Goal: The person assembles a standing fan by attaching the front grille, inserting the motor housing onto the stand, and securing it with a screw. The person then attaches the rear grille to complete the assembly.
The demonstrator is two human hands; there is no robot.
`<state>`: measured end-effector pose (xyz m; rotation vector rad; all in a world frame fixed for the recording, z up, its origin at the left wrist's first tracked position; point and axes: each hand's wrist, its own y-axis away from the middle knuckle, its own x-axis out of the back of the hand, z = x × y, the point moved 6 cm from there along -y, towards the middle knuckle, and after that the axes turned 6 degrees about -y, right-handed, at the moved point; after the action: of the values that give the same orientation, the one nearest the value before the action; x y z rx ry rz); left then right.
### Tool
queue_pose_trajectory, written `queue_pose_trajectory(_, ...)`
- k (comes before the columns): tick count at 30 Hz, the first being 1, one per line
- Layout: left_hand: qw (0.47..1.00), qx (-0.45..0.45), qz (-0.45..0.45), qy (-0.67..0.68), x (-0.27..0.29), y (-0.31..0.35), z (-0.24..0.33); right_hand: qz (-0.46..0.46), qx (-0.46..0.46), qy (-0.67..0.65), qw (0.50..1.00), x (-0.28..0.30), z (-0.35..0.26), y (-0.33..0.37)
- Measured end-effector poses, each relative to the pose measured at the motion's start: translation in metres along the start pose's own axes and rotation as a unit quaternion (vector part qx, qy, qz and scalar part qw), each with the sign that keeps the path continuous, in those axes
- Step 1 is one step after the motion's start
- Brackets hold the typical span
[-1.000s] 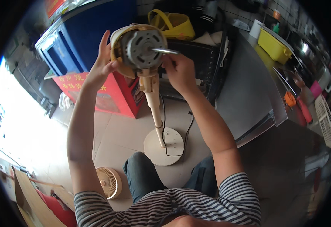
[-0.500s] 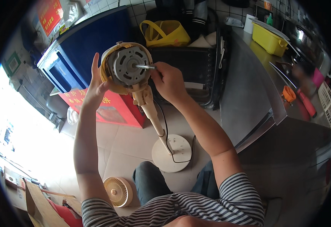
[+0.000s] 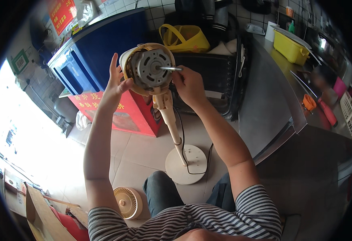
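A cream pedestal fan (image 3: 167, 113) stands before me, its head exposing a round grey metal motor (image 3: 151, 68). A thin metal shaft (image 3: 168, 68) juts from the motor's middle toward the right. My right hand (image 3: 190, 85) pinches the shaft's outer end between thumb and fingers. At the left side of the cream housing (image 3: 124, 60), my left hand (image 3: 117, 82) is open, index finger stretched upward and thumb against the rim. Its other fingers are partly hidden by the housing. The fan's round base (image 3: 175, 170) rests on the floor, a black cord (image 3: 181, 134) hanging beside the pole.
A small round cream grille fan part (image 3: 127, 202) lies near my left knee. A blue chest (image 3: 103, 48) sits above a red panel at the left. Behind is a yellow basket (image 3: 190, 39); along the right runs a metal counter (image 3: 260, 84) bearing a yellow tub (image 3: 290, 47).
The fan and both hands appear slightly farther right in view, as does the background. My left hand's fingers have spread somewhat, while my right hand still pinches the shaft.
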<state>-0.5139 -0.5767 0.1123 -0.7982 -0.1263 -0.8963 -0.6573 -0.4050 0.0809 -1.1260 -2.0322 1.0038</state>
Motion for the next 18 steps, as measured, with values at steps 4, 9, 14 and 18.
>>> queue_pose_trajectory(4,1.000,0.003,-0.002,0.007,-0.002,0.001,0.000,0.004,0.007,-0.003,1.000,0.001,0.000,0.000)
queue_pose_trajectory(9,1.000,0.005,0.001,0.012,-0.003,0.001,0.004,0.001,0.006,-0.005,1.000,0.003,0.001,-0.002)
queue_pose_trajectory(14,1.000,0.009,0.007,-0.016,-0.004,0.001,0.008,-0.012,0.004,-0.020,1.000,0.006,0.004,-0.003)
queue_pose_trajectory(18,1.000,0.020,0.007,-0.011,-0.006,0.004,0.011,-0.032,-0.031,-0.041,0.998,0.007,0.007,-0.002)
